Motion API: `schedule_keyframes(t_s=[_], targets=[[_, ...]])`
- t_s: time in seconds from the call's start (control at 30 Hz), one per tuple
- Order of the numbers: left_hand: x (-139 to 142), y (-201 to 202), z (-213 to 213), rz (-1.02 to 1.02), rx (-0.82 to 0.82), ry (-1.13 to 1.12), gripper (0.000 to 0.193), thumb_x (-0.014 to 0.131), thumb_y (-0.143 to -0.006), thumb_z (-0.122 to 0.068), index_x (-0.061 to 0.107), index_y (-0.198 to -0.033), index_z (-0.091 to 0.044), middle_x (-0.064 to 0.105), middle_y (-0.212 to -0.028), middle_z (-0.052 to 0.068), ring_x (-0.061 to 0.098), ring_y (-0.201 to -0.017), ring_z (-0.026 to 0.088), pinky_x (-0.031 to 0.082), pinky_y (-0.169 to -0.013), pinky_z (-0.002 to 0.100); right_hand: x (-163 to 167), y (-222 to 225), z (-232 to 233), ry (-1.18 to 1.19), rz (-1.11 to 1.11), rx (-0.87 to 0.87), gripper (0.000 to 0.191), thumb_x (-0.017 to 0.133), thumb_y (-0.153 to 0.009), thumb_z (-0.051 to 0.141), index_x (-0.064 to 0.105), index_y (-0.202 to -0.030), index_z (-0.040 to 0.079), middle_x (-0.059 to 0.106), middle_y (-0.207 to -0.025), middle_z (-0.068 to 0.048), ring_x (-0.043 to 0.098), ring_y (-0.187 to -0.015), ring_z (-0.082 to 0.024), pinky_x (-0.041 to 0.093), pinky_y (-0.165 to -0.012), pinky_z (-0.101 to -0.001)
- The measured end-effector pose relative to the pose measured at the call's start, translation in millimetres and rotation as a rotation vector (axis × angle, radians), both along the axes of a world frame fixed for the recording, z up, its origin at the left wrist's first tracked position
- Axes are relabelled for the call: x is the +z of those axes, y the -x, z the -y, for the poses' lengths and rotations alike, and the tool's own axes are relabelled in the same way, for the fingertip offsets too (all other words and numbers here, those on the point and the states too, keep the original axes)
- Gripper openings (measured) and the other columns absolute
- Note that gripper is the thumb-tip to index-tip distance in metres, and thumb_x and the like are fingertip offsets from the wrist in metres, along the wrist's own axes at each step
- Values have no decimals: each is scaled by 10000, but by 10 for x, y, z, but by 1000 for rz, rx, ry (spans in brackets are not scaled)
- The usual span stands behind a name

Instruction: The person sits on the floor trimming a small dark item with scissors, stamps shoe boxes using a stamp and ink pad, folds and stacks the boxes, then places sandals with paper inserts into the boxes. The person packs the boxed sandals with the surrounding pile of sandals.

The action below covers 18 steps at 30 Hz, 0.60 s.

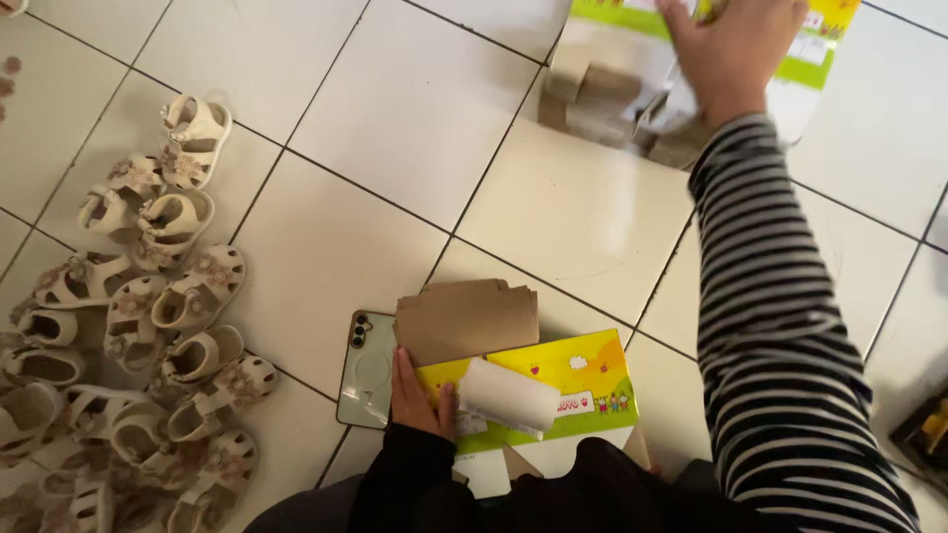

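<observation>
A small yellow and green cardboard box (pixel 583 370) lies in front of me on the tiled floor, its brown flaps (pixel 464 318) open at the far side. A white roll of paper (pixel 509 395) rests on top of it. My left hand (pixel 420 395), in a black sleeve, holds the box by its left edge. My right hand (pixel 736 44), in a striped sleeve, reaches far ahead onto a stack of flattened yellow and green boxes (pixel 815 59) with brown cardboard pieces (pixel 602 99) beside them. Its fingers are blurred and partly cut off by the frame's top edge.
A pale green phone (pixel 363 370) lies face down just left of the box. Several cream children's sandals (pixel 158 306) with flower trims are piled along the left side. A dark object (pixel 928 434) sits at the right edge.
</observation>
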<state>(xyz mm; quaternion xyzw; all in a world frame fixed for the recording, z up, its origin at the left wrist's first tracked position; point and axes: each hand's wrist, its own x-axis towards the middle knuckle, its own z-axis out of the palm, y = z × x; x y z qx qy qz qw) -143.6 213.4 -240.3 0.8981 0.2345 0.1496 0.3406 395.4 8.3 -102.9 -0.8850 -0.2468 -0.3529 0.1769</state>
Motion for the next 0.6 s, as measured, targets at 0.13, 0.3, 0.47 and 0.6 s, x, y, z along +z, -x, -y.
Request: schedule_keyframes(t_s=[0.13,0.3,0.47,0.6], targets=[[-83,10,12,36,16,-4,868,652,-931,-303,207,-1568,84,350,-1538,390,416,-1388,539,375,-1157,513,-176,665,189,-108,-49,-34,441,823,-977,363,536,-816,69,563,-911,-163,512,-996,-416,389,-932,-569],[-266,77,-24,97,-5,-27,886,679,-924,-296,201,-1576,66,327,-1552,394,392,-1400,549,367,-1151,526,-653,1872,434,47,63,-56,368,826,-979,352,578,-859,107,579,-901,-110,519,-974,-371,360,-955,-566],[-387,78,-54,198,-50,-41,880,661,-944,-261,174,-1600,64,312,-1573,396,364,-1427,563,353,-1159,544,-624,2888,809,-47,-182,179,136,773,-920,161,690,-912,54,693,-890,-122,639,-879,-324,483,-942,-458],[-374,45,-25,180,-4,-35,889,683,-918,-266,201,-1593,53,336,-1559,382,391,-1409,544,365,-1160,537,-73,3074,1048,-67,-55,352,72,697,-929,65,707,-975,11,733,-987,-156,712,-892,-301,581,-846,-391]])
